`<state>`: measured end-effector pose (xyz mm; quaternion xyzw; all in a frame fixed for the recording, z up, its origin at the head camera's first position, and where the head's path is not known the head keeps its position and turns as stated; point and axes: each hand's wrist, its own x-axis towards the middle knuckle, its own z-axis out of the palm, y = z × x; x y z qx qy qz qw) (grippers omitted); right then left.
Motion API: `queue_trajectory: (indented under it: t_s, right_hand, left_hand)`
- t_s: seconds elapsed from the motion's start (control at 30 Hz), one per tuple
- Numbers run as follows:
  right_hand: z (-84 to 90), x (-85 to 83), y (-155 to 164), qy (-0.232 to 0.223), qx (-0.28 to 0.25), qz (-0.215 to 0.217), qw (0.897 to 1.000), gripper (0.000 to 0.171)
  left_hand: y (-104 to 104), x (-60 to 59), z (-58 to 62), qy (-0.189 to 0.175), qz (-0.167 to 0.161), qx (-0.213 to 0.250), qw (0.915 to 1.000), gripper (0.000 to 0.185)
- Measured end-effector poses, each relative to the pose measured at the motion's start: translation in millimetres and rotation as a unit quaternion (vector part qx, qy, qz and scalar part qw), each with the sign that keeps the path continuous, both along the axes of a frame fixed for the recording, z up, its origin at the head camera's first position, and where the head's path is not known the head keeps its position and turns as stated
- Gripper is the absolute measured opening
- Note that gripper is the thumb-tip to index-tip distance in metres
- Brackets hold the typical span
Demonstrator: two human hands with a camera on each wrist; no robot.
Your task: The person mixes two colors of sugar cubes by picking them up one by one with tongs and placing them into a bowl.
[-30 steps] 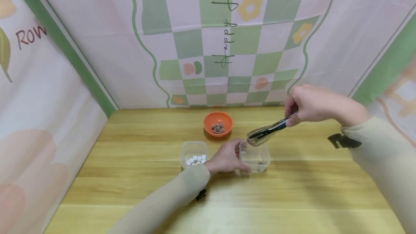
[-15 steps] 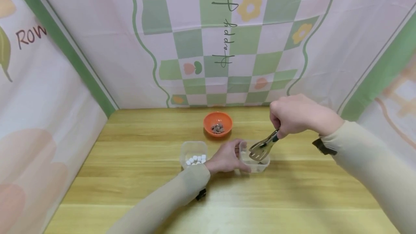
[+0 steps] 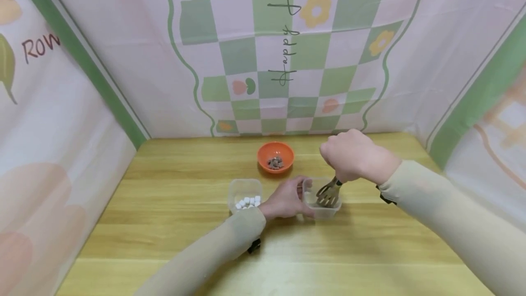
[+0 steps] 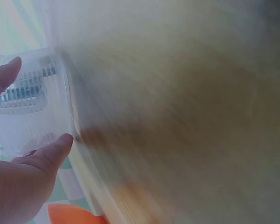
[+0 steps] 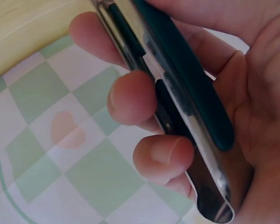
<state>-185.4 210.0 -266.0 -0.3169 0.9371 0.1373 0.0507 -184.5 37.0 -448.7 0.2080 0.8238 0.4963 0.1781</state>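
Booth of printed cloth around a wooden desk [image 3: 164,241]

Green-and-pink checked backdrop [image 3: 271,49] behind the far edge; pink side panels [image 3: 61,150]; even light

A wooden surface [image 3: 172,241] carries an orange bowl [image 3: 276,156] of what look like brown bits, a clear tub [image 3: 244,194] of white pieces, and another clear tub [image 3: 322,198] just beside it.

This is a small staged tabletop booth, not a lived-in room. A wooden table [image 3: 164,236] is closed in on three sides by hung printed cloth [image 3: 123,49], pink with green checks, flowers and lettering, meeting at the corners like a backdrop.
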Motion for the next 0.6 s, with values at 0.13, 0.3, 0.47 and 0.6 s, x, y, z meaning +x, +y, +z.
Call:
queue_trajectory:
  t_s: [0.13, 0.3, 0.47, 0.6]
  right_hand:
    - [-2.3, 3.5, -5, 0.025, -0.002, 0.006, 1.0, 0.035]
    - [-2.7, 5.8, -9, 0.03, 0.001, 0.011, 0.999, 0.04]
    - [-7.9, 7.4, -11, 0.017, 0.013, 0.01, 1.0, 0.04]
    - [-12.2, 7.1, -10, 0.013, 0.009, 0.019, 1.0, 0.04]
  left_hand:
    - [-1, 0.3, -0.9, 0.0, 0.0, 0.003, 1.0, 0.09]
    - [-2, -2.4, -1.4, -0.001, -0.001, 0.001, 1.0, 0.09]
    - [-1, -3.2, -2.4, -0.008, -0.005, 0.009, 0.9999, 0.09]
    - [-1, -2.4, -3.9, -0.011, -0.006, 0.018, 0.9998, 0.089]
